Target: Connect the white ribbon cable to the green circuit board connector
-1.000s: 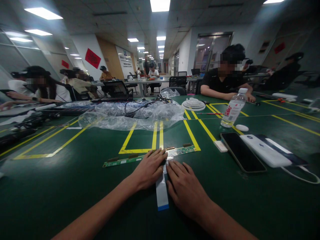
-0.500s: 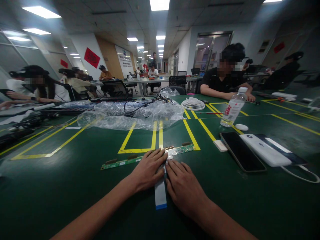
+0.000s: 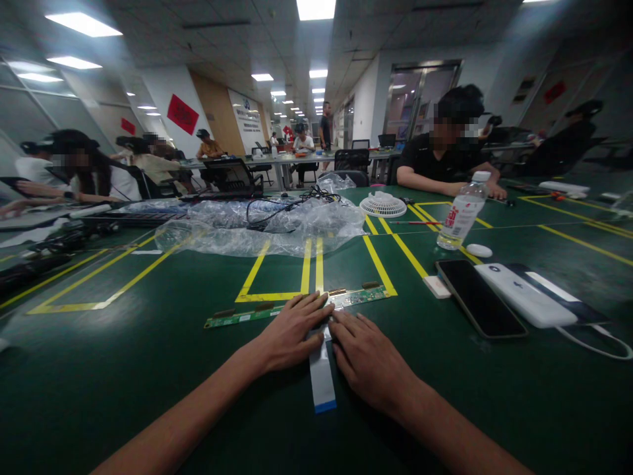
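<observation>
A long narrow green circuit board (image 3: 225,321) lies slightly slanted on the table. From its middle a white flat ribbon cable (image 3: 322,379) runs toward me, ending in a blue tip on the tabletop. My left hand (image 3: 291,333) reaches over the board's middle, fingers close together, its thumb against the cable. From the other side, my right hand (image 3: 368,356) has bent fingers closed at the cable's upper end, just below the board. Both hands' fingertips almost meet there and hide the joint between cable and board.
Clear plastic wrap (image 3: 277,231) with black cables lies beyond the board. A white fan grille (image 3: 382,204) is farther back. To the right are a bottle (image 3: 462,211), a black phone (image 3: 479,300) and a white power bank (image 3: 527,297). A person (image 3: 448,152) sits across the table.
The cable's blue free end has swung slightly to the right. The board's left end has shifted a little right and away from me. Both hands keep nearly the same place.
</observation>
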`<state>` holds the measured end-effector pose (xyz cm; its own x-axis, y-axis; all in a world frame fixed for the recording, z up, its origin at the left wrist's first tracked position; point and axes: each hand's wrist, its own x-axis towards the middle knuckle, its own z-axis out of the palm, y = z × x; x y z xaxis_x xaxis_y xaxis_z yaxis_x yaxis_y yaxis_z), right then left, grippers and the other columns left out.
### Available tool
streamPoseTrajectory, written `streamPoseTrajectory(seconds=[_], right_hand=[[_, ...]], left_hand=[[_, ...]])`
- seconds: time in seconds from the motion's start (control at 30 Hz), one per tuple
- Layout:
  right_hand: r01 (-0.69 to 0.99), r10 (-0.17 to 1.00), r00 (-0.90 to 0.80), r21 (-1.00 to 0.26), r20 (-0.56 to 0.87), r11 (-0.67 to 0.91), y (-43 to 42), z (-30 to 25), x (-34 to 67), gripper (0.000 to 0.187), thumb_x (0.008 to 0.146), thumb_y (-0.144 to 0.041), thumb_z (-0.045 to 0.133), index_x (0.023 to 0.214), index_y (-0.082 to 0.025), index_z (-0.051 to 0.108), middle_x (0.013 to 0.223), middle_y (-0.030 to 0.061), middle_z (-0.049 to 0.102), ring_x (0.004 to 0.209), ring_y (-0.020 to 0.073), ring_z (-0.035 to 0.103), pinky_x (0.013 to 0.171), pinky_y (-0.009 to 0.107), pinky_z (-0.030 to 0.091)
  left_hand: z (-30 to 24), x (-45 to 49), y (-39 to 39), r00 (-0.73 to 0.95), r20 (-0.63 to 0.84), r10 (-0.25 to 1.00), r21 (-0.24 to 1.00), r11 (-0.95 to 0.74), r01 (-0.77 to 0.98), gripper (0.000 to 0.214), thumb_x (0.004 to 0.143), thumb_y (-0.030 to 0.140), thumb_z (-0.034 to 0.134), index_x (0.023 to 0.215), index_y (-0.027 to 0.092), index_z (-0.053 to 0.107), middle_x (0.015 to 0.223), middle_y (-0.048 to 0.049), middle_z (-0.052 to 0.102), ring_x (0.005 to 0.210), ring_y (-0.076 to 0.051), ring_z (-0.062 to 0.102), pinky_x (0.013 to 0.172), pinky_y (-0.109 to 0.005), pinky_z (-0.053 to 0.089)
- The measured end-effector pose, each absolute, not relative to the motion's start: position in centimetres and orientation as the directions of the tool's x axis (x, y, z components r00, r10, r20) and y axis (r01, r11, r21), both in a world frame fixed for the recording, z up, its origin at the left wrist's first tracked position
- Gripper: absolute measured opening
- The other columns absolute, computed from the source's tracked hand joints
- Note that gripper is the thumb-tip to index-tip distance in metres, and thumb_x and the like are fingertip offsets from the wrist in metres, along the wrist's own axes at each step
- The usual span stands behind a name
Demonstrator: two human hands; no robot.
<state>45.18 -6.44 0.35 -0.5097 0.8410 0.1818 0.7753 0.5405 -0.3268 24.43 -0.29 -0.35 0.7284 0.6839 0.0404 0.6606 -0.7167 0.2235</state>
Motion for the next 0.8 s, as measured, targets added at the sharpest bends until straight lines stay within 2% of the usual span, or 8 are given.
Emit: streamPoseTrajectory(seconds=[0.13,0.57,0.8], right_hand=[[0.772,0.839,-0.512,-0.329,0.184,0.543,-6.48,0.39,45.21,0.043,0.099,-0.025,0.041,0.139,-0.013,0.052,0.148,0.0142,0.049,0.138,0.0255,0.041,0.117,0.049,0.028],[0.785,0.840,-0.505,-0.299,0.197,0.542,-6.57,-0.02,45.13,0.047,0.097,-0.024,0.042,0.142,-0.012,0.050,0.148,0.0143,0.048,0.138,0.0262,0.041,0.117,0.048,0.027],[0.772,0.845,-0.486,-0.346,0.222,0.534,-6.70,0.20,45.23,0.038,0.096,-0.024,0.046,0.132,-0.016,0.058,0.145,0.0126,0.051,0.136,0.0253,0.042,0.116,0.048,0.028]], left_hand=[[-0.35,24.45,-0.42,0.728,0.049,0.684,0.217,-0.718,0.661,0.061,0.096,0.033,0.048,0.154,0.024,0.031,0.162,-0.0058,0.026,0.150,-0.024,0.019,0.121,-0.047,0.016],[-0.61,24.55,-0.70,0.736,0.080,0.672,0.188,-0.736,0.651,0.061,0.099,0.040,0.045,0.155,0.023,0.029,0.163,-0.0055,0.024,0.150,-0.023,0.018,0.122,-0.046,0.015],[-0.52,24.69,-0.88,0.728,0.098,0.678,0.188,-0.731,0.656,0.058,0.100,0.043,0.042,0.154,0.023,0.030,0.162,-0.0060,0.025,0.150,-0.024,0.019,0.122,-0.046,0.015]])
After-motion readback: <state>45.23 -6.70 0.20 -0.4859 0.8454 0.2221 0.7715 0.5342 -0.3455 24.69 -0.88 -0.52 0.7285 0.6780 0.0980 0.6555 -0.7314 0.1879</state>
